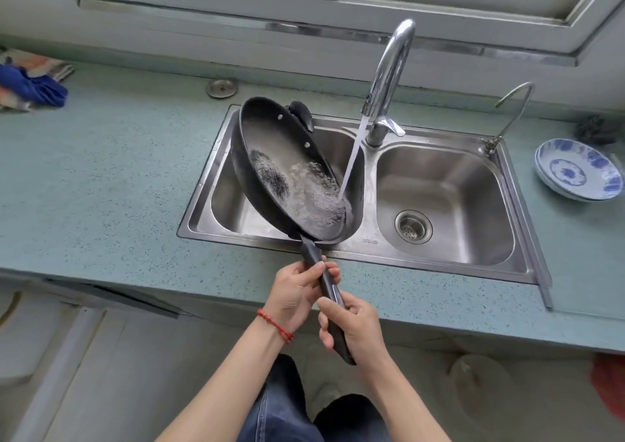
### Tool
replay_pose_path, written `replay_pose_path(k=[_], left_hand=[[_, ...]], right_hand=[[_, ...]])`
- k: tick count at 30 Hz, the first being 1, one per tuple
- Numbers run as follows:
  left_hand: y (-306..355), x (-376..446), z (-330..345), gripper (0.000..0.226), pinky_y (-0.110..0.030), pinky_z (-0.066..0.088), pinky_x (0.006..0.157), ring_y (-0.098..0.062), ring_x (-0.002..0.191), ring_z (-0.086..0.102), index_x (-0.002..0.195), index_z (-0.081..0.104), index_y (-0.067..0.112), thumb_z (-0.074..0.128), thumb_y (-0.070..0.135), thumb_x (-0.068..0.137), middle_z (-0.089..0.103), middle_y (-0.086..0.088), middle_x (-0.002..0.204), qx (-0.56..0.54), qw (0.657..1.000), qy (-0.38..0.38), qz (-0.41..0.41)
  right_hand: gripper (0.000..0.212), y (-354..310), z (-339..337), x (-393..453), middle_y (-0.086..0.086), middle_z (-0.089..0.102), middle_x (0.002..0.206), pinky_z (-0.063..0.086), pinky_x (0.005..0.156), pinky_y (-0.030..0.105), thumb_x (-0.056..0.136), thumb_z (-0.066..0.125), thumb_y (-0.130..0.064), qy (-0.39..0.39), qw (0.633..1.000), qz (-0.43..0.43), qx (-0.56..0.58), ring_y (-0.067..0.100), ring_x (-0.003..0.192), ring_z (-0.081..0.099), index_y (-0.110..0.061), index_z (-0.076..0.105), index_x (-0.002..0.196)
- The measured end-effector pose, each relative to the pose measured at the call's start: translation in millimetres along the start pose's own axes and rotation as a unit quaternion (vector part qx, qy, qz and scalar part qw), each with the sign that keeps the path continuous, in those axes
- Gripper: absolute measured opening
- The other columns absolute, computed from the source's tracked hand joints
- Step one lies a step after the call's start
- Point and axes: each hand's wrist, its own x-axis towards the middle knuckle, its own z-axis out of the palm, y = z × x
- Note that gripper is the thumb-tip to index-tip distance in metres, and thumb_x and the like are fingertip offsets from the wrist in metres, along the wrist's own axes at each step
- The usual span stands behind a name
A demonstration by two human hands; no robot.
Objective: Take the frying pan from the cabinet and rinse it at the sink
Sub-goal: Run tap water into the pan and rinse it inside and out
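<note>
A black frying pan (270, 144) is tilted over the left basin of a steel double sink (439, 259). Water runs from the tall chrome faucet (389, 69) onto the pan's lower inner side and splashes there. The pan's long dark handle (329, 289) points back toward me. My left hand (297, 292) grips the handle near the pan. My right hand (351, 326) grips it further down, near its end. A small helper handle sits on the pan's far rim.
A blue-and-white dish (578, 171) sits on the counter right of the sink, with a dark scrubber (595, 130) behind it. A small second tap (507, 113) stands at the sink's right corner. Blue cloth (33, 86) lies far left. A metal cap (221, 88) is set in the counter.
</note>
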Motion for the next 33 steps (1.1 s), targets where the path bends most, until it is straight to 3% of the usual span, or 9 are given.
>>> replay_pose_path(k=[6,12,16,21,27,30,32,33], left_hand=[[2.4,2.6,8.1,0.011,-0.026,0.055,0.058,-0.015,0.054,0.062,0.075,0.059,-0.004,0.052,-0.005,0.083,0.063,-0.009,0.062,0.076,0.996,0.025,0.05],[4.6,7.2,14.4,0.003,-0.024,0.057,0.057,-0.014,0.051,0.063,0.077,0.058,-0.007,0.057,-0.007,0.08,0.063,-0.01,0.06,0.134,0.985,0.054,0.093],[6.0,10.5,18.3,0.003,-0.023,0.057,0.058,-0.012,0.051,0.064,0.081,0.057,-0.008,0.059,-0.007,0.078,0.067,-0.002,0.054,0.167,0.977,0.058,0.118],[9.6,13.1,15.4,0.008,-0.029,0.058,0.065,-0.014,0.054,0.064,0.076,0.057,-0.002,0.062,-0.007,0.077,0.066,-0.002,0.056,0.176,0.976,0.041,0.122],[15.5,16.8,20.6,0.008,-0.023,0.056,0.062,-0.015,0.058,0.065,0.079,0.059,-0.001,0.063,-0.001,0.073,0.065,-0.006,0.062,0.05,0.996,0.001,0.071],[11.5,18.1,21.5,0.016,-0.022,0.056,0.062,-0.014,0.06,0.066,0.086,0.059,0.001,0.059,0.008,0.071,0.067,-0.005,0.064,-0.036,0.999,-0.026,0.012],[9.5,18.1,20.8,0.012,-0.023,0.057,0.062,-0.015,0.062,0.068,0.085,0.06,0.001,0.051,0.007,0.082,0.069,-0.007,0.065,-0.07,0.997,-0.022,-0.011],[8.6,18.3,19.9,0.016,-0.023,0.057,0.061,-0.015,0.063,0.069,0.083,0.061,0.0,0.047,0.006,0.087,0.07,-0.007,0.065,-0.073,0.997,-0.017,-0.016]], right_hand=[[0.011,-9.3,-9.9,4.4,0.002,0.052,0.047,0.034,0.036,0.019,0.069,0.061,-0.015,-0.022,0.998,0.002,-0.067,0.016,0.031,0.047,-0.008,0.052,0.068],[0.014,-20.5,-14.8,9.4,0.002,0.049,0.044,0.039,0.038,0.024,0.081,0.055,-0.007,-0.003,0.986,0.001,-0.168,0.018,0.037,0.041,-0.011,0.052,0.069],[0.011,-14.1,-11.0,13.0,0.0,0.04,0.044,0.03,0.039,0.024,0.08,0.053,-0.003,0.06,0.974,-0.038,-0.216,0.016,0.039,0.036,0.007,0.051,0.077],[0.033,-15.0,-0.8,11.4,0.0,0.037,0.041,0.026,0.034,0.017,0.071,0.058,-0.016,0.06,0.989,-0.039,-0.126,0.011,0.032,0.034,0.013,0.052,0.086],[0.032,-20.4,1.4,14.8,0.003,0.04,0.039,0.022,0.033,0.016,0.071,0.056,-0.01,0.032,0.998,-0.041,-0.022,0.013,0.031,0.028,0.014,0.05,0.091],[0.02,-18.1,-2.5,12.7,0.004,0.041,0.038,0.02,0.034,0.016,0.072,0.056,-0.009,0.025,0.999,-0.035,0.008,0.014,0.031,0.026,0.008,0.054,0.081],[0.006,-16.4,-3.8,10.7,0.006,0.041,0.04,0.021,0.033,0.017,0.072,0.056,-0.009,0.018,0.999,-0.025,0.038,0.014,0.034,0.026,-0.006,0.057,0.066],[0.011,-15.2,-4.1,10.2,0.007,0.041,0.043,0.021,0.032,0.016,0.072,0.056,-0.009,0.016,0.998,-0.017,0.057,0.014,0.035,0.027,-0.011,0.057,0.061]])
